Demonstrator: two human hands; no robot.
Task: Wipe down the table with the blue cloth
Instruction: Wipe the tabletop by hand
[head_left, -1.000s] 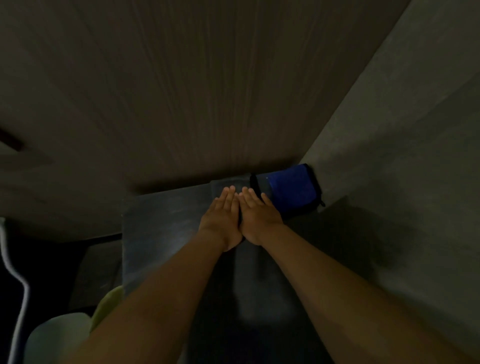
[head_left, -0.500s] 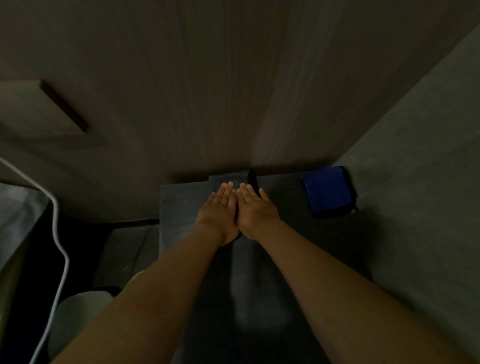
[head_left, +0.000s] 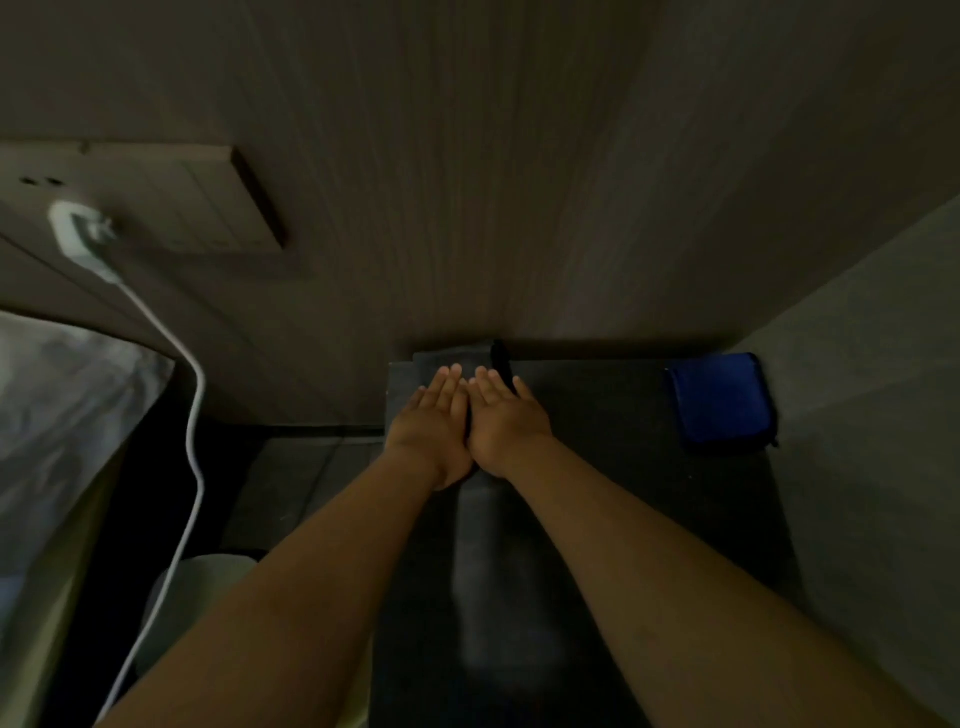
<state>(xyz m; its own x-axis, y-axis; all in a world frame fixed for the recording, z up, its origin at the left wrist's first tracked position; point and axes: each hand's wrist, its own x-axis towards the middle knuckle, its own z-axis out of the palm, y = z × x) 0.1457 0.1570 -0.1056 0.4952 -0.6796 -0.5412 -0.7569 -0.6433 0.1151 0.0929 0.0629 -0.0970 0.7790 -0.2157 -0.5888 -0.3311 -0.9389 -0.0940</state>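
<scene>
Dark matte counter (head_left: 623, 415). Left hand (head_left: 434, 426) and right hand (head_left: 506, 421) flat, fingers extended, empty, touching. Folded blue cloth (head_left: 719, 397) at far right corner, now further from hands.

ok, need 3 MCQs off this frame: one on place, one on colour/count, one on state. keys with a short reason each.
1. Where does the cloth lie on the table?
A. far right corner, by the wall
B. near left edge
C. under the hands

2. What colour is the cloth?
A. green
B. blue
C. white

3. How are the hands?
A. both gripping the cloth
B. one raised off the table
C. flat, side by side, holding nothing

Key:
1 A, it lies at the table's far right corner, apart from the hands.
2 B, it is plainly blue against the dark top.
3 C, the left hand and right hand lie palms down, fingers straight.
</scene>
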